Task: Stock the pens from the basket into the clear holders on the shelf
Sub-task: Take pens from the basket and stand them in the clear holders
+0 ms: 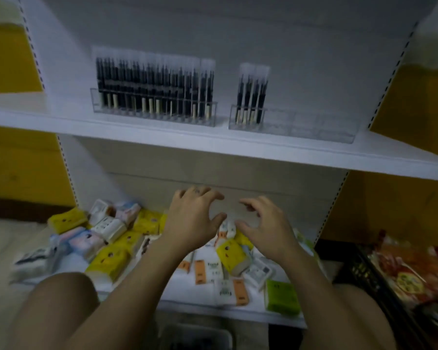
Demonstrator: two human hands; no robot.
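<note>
Left hand (pixel 192 218), right hand (pixel 266 224) held empty, fingers loosely spread, above tissue packs (pixel 111 258) on lower shelf (pixel 187 299); pens (pixel 152 79) stood in clear holders (pixel 314 127).

It was a shop. White display shelving (pixel 238 150) held black pens (pixel 154 84) in clear plastic holders (pixel 314 132) above the right hand (pixel 266 228), colourful tissue packs (pixel 109 258) beneath.

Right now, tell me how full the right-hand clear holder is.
Mostly empty. The right clear holder holds a few upright pens at its left end; the rest shows through bare.
</note>
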